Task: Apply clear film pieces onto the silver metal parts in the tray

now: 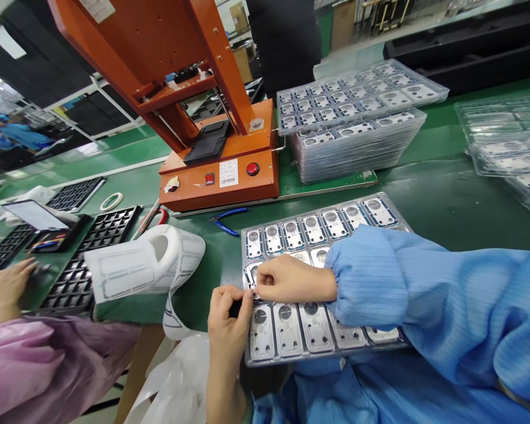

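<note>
A clear plastic tray of silver metal plates lies in front of me. Plates in its back row, such as one plate, carry blue edging; the front-row plates, such as another plate, look plain silver. At the left end of the middle row, my right hand bends over a plate, fingertips pinched at its surface. My left hand meets it from the left, thumb and forefinger closed close to the tray's edge. Whatever either pinch holds is too small or hidden to make out.
An orange press stands behind the tray, with blue-handled pliers before it. Stacked filled trays rise at back right. Leftward are a liner roll, a black tray and a co-worker's hand.
</note>
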A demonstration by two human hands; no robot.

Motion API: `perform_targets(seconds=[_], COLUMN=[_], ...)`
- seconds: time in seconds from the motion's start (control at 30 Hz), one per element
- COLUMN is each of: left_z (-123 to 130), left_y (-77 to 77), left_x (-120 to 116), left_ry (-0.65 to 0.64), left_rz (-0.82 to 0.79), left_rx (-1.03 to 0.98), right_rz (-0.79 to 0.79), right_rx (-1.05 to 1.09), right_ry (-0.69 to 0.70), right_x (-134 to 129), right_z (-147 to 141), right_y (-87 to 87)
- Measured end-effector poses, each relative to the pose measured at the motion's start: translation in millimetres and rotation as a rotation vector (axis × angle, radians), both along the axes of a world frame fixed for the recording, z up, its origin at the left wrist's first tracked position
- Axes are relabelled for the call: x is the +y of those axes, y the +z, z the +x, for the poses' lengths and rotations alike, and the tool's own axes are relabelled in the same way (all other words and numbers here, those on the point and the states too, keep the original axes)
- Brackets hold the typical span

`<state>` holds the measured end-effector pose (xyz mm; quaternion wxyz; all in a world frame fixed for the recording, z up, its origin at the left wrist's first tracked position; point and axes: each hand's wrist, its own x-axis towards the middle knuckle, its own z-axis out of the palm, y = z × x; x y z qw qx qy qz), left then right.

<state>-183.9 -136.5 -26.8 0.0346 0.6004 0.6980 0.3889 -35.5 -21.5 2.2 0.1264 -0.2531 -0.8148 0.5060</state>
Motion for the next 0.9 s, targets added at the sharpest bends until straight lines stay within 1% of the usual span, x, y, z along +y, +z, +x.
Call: perform_targets(seconds=[0.17, 0.33, 0.4, 0.53, 0.63, 0.73, 0.9], left_z=[-0.1, -0.8, -0.9, -0.7, -0.8, -0.4, 1.3], left_y=[2.0, 0.3, -0.3, -0.5, -0.6, -0.8, -0.7], left_x=[-0.9, -1.2, -1.8, -3.2, -3.6, -3.4, -2.6], left_ry=[0.009, 0.013, 0.017, 0.019, 0.021, 0.028, 0.036], left_rz=[0.001, 0.009, 0.005, 0.007, 0.005, -0.008, -0.021], left_rx=[0.033, 0.042, 0.035, 0.022, 0.009, 0.003, 0.002], right_rz=[0.017, 0.072, 0.147, 0.364, 0.447, 0.462, 0.439], right_rx=[0.015, 0.023, 0.015, -0.034, -0.065, -0.099, -0.115], right_ry=[-0.010, -0.012, 0.003, 0.036, 0.063, 0.090, 0.110], right_x=[-0.8, -3.4, -4.6, -6.2, -5.3, -2.9, 0.0], right_z=[0.5, 1.2, 2.1, 5.6, 7.9, 9.1, 9.7], right_y=[-0.9, -0.6, 0.0, 1.9, 3.1, 4.0, 4.7])
